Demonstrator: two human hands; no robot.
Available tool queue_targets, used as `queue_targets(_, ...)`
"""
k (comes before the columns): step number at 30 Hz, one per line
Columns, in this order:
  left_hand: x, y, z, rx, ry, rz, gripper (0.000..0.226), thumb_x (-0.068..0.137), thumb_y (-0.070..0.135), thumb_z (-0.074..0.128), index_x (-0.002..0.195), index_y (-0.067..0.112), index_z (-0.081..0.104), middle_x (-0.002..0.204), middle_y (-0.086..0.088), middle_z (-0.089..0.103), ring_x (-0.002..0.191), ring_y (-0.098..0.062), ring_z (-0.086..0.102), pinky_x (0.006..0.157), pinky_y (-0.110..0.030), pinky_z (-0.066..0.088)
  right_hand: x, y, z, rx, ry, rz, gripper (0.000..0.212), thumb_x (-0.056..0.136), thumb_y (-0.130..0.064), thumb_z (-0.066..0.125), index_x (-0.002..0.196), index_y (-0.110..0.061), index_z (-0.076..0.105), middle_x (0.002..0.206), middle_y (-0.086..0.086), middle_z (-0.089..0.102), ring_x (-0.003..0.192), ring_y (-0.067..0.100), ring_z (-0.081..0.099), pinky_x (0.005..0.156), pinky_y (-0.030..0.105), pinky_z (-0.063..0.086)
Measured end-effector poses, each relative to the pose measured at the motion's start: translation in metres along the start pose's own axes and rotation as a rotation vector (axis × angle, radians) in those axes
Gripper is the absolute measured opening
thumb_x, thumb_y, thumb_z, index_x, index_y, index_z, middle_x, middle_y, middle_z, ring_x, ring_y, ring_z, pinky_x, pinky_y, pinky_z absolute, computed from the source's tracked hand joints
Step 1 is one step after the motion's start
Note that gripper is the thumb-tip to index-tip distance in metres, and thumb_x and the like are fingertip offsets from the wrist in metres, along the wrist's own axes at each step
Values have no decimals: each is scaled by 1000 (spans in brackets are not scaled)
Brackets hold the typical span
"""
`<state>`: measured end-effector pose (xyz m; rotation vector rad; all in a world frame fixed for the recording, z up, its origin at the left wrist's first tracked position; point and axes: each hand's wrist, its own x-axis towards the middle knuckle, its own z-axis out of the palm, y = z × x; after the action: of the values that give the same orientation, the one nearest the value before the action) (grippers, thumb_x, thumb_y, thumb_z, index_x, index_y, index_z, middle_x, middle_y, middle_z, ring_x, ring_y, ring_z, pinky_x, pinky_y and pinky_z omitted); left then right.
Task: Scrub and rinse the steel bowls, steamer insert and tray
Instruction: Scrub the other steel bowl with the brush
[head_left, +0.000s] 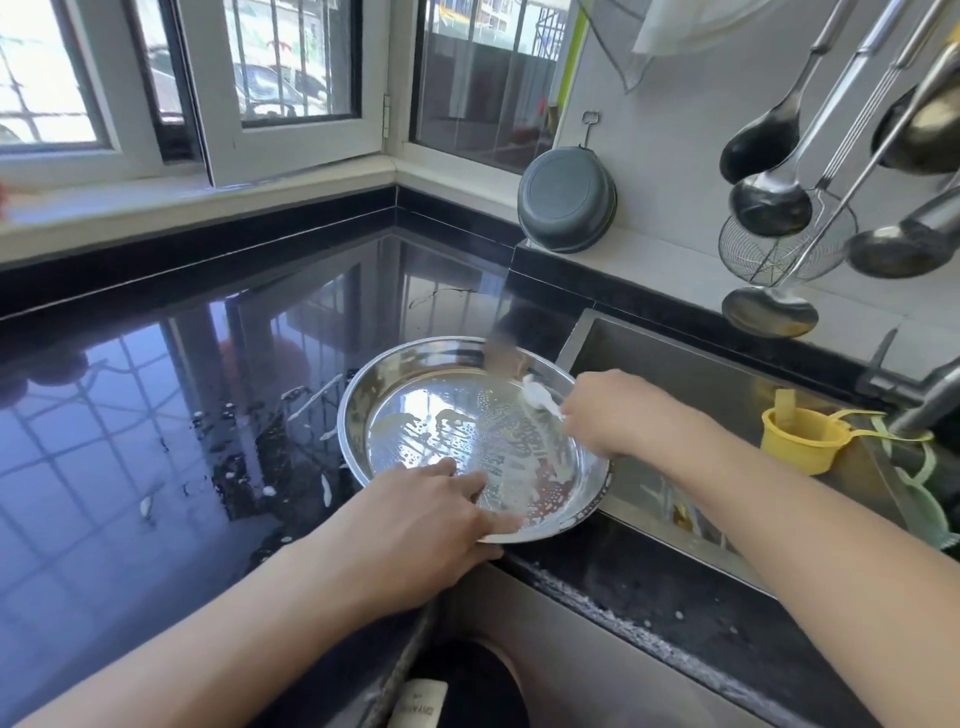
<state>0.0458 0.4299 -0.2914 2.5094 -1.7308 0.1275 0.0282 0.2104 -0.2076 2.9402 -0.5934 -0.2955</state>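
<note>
Your one steel tray (415, 415), round, shallow and mirror-bright, sits on the glossy black counter (182, 389), with its right rim overhanging the steel sink (701, 374). Its flat floor is wet, streaked with white suds and beaded with droplets.

Your left hand (431, 525) grasps the tray's near rim, fingers laid inside over the edge and thumb beneath. Your right hand (613, 415) is closed round a white foamy scrubber (537, 397), pressed to the inner wall at the tray's far right side.

Left of the tray, the counter carries scattered water drops and white foam flecks. Right of the tray, inside the sink, stands one yellow plastic cup (805, 439), near the faucet (930, 400).

Beyond the tray on the tiled wall hangs one round dark grey basin (566, 200). To the basin's right hang several steel ladles (769, 202) and one wire-mesh skimmer (779, 249); their exact count is uncertain at the frame edge.
</note>
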Motion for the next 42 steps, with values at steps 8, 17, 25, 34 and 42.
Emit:
queue_targets(8, 0, 1, 1, 17, -2, -9, 42, 105, 60, 23, 145, 51, 35, 130, 7, 54, 117, -24, 54, 81, -43, 55, 2, -5, -3, -11, 27, -18, 31, 93, -17, 48, 118, -18, 67, 97, 4, 63, 81, 25, 62, 70, 33, 51)
queue_targets(17, -1, 2, -2, 19, -3, 3, 46, 102, 60, 18, 142, 51, 37, 128, 8, 56, 117, -23, 56, 78, -41, 53, 3, -6, -2, -13, -2, -28, 43, 90, -15, 46, 128, -24, 65, 116, 4, 67, 86, 27, 63, 72, 34, 53)
queue_targets(25, 0, 0, -2, -6, 73, 17, 33, 108, 56, 33, 139, 50, 42, 116, 7, 55, 109, -23, 56, 70, -38, 47, -17, -9, -19, -261, -16, -5, 15, 87, -2, 48, 83, -17, 46, 76, 1, 44, 72, 25, 49, 69, 35, 44)
queue_targets(34, -2, -5, 0, 17, 85, 50, 36, 106, 57, 26, 135, 47, 45, 114, 5, 59, 109, -25, 58, 71, -39, 50, 50, -15, -8, -208, 65, -290, 45, 102, -19, 42, 140, -40, 55, 124, 5, 64, 102, 32, 63, 77, 39, 52)
queue_targets(42, -1, -5, -1, 5, 110, 67, 35, 108, 57, 31, 137, 48, 47, 117, 4, 61, 105, -24, 59, 68, -37, 47, 33, -6, -24, -316, -8, -53, 21, 87, -9, 53, 102, -19, 64, 89, 0, 59, 76, 22, 57, 68, 35, 48)
